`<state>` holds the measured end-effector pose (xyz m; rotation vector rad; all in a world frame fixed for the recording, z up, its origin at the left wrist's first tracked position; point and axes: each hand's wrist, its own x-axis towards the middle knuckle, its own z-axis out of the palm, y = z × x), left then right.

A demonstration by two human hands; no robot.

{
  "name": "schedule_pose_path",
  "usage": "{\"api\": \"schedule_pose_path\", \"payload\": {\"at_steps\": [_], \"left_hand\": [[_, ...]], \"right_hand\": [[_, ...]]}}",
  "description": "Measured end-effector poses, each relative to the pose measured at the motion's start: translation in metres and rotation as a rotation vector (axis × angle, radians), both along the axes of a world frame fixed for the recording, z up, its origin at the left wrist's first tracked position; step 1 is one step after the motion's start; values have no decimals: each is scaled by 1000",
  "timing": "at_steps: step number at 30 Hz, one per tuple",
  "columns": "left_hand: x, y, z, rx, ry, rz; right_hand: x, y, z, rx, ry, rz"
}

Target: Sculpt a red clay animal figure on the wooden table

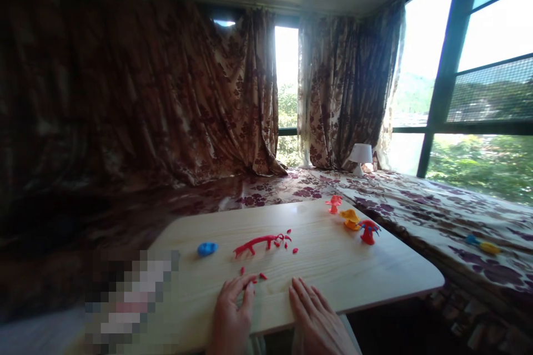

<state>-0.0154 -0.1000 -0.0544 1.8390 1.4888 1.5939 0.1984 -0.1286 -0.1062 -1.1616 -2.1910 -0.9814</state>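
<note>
My left hand [233, 310] rests near the front edge of a light wooden table [375, 272], its fingertips pinching a small red clay bit [252, 281]. My right hand [314, 316] lies flat beside it, fingers stretched out, holding nothing. A long red clay strip [256, 243] lies in the middle of the table with several small red crumbs around it. A blue clay lump [207, 248] sits to its left.
Three small clay figures stand at the table's far right: a red one [334, 203], an orange one [350, 219] and a red-and-blue one [368, 231]. A floral-covered bed [416, 199] with a white lamp [360, 157] lies behind. Curtains and windows fill the back.
</note>
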Motion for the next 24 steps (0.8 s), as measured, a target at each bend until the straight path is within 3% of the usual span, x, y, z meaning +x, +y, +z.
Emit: {"api": "schedule_pose_path", "payload": {"at_steps": [6, 11, 15, 18, 24], "left_hand": [[0, 0, 0, 12, -5, 5], [0, 1, -3, 14, -7, 17], [-1, 3, -4, 26, 0, 4], [-2, 3, -4, 25, 1, 3], [-2, 1, -1, -3, 2, 3]], "right_hand": [[9, -1, -2, 56, -48, 6], [4, 1, -6, -21, 9, -9], [10, 2, -11, 52, -6, -28], [12, 1, -8, 59, -70, 6], [12, -2, -1, 49, -25, -70]]}}
